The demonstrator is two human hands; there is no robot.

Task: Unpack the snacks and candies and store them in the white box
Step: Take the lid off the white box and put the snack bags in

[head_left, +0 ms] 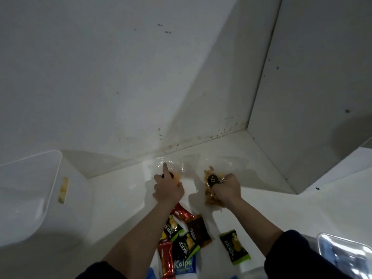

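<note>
Fingers of right hand (227, 188) curled round clear snack bag (211, 186), left hand (168, 190) pinching second clear bag (173, 170), index straight, both near counter (261, 208) back edge; white box (30, 198) far left; risk: thin film tearing, snacks spilling

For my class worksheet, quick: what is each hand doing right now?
Left hand: holds a clear snack bag, forefinger pointing out.
Right hand: grips a clear bag of golden snacks.
</note>
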